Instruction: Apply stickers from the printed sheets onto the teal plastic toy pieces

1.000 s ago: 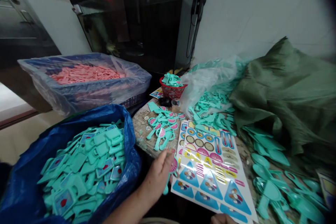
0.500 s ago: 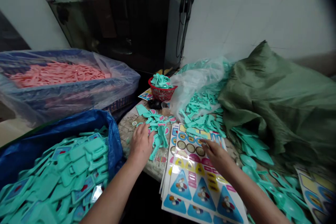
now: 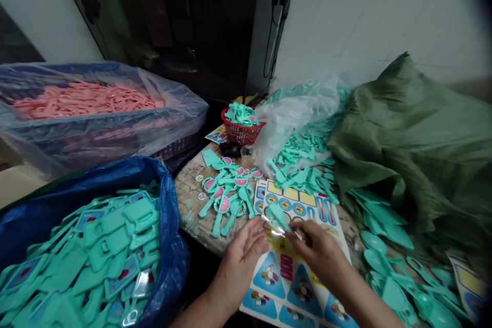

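Observation:
My right hand [image 3: 317,246] pinches a small teal plastic toy piece [image 3: 279,218], blurred, with a rounded end, just above a sticker sheet [image 3: 294,312]. My left hand [image 3: 246,251] is at the sheet's left edge, fingers half curled and apart, fingertips close to the piece; whether they touch the sheet I cannot tell. The stacked sheets carry blue triangles, yellow shapes and round stickers. To the upper left of my hands lies a loose pile of teal toy pieces [image 3: 225,205], several with pink half-round or round stickers.
A red basket [image 3: 243,136] of teal pieces stands at the back. Right of it a clear plastic bag [image 3: 280,123] spills more pieces, beside a green sack [image 3: 418,128]. At left are a blue-lined container [image 3: 169,200] of teal boards and a plastic-covered crate [image 3: 180,113] of pink pieces.
My left hand has moved from the stickered pile right and down to the sheet's edge. My right hand has come a little lower, the teal piece now tilted between both hands.

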`<action>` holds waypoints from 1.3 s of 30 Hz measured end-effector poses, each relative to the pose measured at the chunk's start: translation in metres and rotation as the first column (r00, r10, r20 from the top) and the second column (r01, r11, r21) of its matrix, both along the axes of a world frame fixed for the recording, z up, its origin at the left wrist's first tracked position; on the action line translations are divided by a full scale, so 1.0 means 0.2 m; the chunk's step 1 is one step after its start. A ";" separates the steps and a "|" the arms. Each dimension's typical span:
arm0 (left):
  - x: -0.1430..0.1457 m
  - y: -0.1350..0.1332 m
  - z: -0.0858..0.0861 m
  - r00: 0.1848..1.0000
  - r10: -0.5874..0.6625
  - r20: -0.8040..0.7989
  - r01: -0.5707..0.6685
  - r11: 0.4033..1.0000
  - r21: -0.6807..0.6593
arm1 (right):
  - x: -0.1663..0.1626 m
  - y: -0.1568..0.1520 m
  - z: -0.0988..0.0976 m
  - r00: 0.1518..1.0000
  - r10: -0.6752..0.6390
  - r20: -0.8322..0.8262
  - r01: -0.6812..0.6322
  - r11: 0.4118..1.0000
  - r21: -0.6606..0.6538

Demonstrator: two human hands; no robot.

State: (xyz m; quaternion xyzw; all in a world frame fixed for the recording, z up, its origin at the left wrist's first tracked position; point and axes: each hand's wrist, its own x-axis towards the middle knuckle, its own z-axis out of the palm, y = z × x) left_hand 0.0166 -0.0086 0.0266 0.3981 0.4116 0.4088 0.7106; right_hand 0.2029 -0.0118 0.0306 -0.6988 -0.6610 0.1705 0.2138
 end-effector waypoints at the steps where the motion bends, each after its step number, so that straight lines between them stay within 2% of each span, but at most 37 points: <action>1: 0.01 -0.01 0.00 0.998 -0.015 0.062 0.017 0.999 -0.037 | -0.05 -0.07 0.00 0.999 0.026 -0.039 -0.027 0.999 -0.019; 4: 0.04 -0.03 0.00 0.997 -0.033 0.067 0.043 0.989 -0.141 | -0.15 -0.23 0.02 0.953 0.064 -0.295 -0.103 0.988 -0.118; 6: 0.04 -0.03 0.00 0.999 -0.025 0.041 0.033 0.980 -0.194 | -0.13 -0.25 0.03 0.911 -0.003 -0.412 -0.073 0.983 -0.168; 7: 0.04 -0.03 0.01 0.999 -0.015 0.031 0.022 0.977 -0.212 | -0.09 -0.24 0.04 0.907 -0.050 -0.418 -0.026 0.984 -0.174; 9: 0.04 -0.03 0.01 1.000 -0.013 0.005 0.014 0.967 -0.255 | 0.01 -0.18 0.04 0.944 -0.105 -0.312 0.071 0.990 -0.120; 12: 0.03 -0.03 0.00 0.998 -0.063 0.002 0.061 0.951 -0.302 | 0.14 -0.07 -0.01 0.995 -0.035 -0.098 0.032 0.999 -0.032; 16: 0.01 -0.03 -0.02 0.988 -0.132 0.077 0.149 0.935 -0.321 | 0.20 0.00 -0.08 1.000 -0.002 -0.003 0.002 1.000 -0.004; 19: 0.01 -0.02 -0.05 0.976 -0.153 0.154 0.194 0.932 -0.305 | 0.19 0.01 -0.09 0.999 -0.005 0.046 0.005 1.000 0.007; 27: 0.03 0.01 -0.07 0.986 -0.134 0.099 0.161 0.921 -0.355 | 0.19 0.01 -0.10 1.000 0.006 0.022 -0.005 1.000 -0.025; 39: 0.03 0.01 -0.06 0.986 -0.148 0.074 0.165 0.904 -0.395 | 0.19 0.04 -0.15 0.998 -0.059 -0.033 0.057 0.997 -0.042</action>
